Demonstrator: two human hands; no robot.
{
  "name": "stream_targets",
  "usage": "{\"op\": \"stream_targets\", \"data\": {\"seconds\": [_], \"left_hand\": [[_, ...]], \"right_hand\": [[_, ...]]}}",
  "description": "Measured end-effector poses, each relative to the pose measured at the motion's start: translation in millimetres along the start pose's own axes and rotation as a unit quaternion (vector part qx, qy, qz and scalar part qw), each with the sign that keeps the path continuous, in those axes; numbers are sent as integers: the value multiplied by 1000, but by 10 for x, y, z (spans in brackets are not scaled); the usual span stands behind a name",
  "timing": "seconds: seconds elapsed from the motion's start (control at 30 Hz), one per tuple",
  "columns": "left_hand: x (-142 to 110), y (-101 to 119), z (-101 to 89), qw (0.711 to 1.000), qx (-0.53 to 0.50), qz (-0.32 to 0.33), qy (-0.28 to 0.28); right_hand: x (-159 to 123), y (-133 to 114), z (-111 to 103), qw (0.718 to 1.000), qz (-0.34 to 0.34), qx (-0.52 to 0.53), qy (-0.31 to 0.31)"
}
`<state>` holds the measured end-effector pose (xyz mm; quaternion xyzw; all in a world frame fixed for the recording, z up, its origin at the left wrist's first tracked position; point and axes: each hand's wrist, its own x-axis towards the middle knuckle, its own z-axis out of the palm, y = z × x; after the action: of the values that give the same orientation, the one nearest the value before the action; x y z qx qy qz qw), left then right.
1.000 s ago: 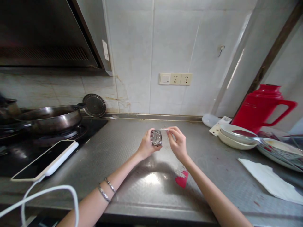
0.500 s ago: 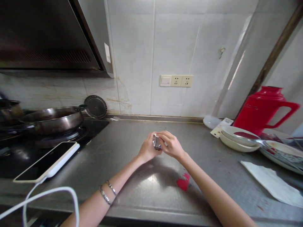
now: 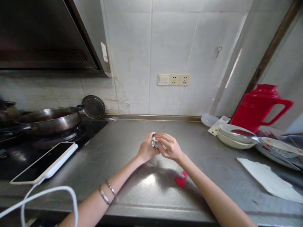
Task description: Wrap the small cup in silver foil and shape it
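Above the middle of the metal counter (image 3: 125,138), my left hand (image 3: 146,148) is closed around a small, shiny, faceted object (image 3: 155,144) that looks like a clear glass. Fingers of both hands cover much of it. My right hand (image 3: 170,147) is pinched over its top, holding a thin white strip or stick (image 3: 154,139). Only a bit of that white piece shows, at the top of the faceted object; its exact kind I cannot make out.
On the left are a pan (image 3: 53,119) on the stove and a phone (image 3: 44,162) with a white cable (image 3: 59,188). Stacked bowls (image 3: 232,142), a red thermos (image 3: 257,108) and a white paper sheet (image 3: 267,179) lie right. A red heart-shaped patch (image 3: 181,180) marks the counter.
My right hand has come left and down to the faceted object, bringing the white piece from beside it onto its top. The left hand keeps its hold, and the object is now more covered.
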<state>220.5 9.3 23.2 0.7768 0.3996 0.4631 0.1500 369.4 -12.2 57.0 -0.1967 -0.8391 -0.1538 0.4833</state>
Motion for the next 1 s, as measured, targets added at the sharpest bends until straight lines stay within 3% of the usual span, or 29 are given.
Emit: {"op": "stream_targets", "data": {"seconds": [0.17,0.37,0.47,0.73,1.0], "left_hand": [[39,6,-25,999,-39,-31,16],[47,52,-25,991,-115,-71,11],[25,70,-4,987,-134,-85,6],[19,110,22,982,-176,-67,0],[18,143,46,979,-187,-81,19]], "right_hand": [[43,-72,-32,1000,-7,23,11],[64,37,-109,978,173,26,113],[49,99,-101,968,221,27,111],[19,33,-44,985,155,70,20],[17,-10,-66,995,99,9,1]]}}
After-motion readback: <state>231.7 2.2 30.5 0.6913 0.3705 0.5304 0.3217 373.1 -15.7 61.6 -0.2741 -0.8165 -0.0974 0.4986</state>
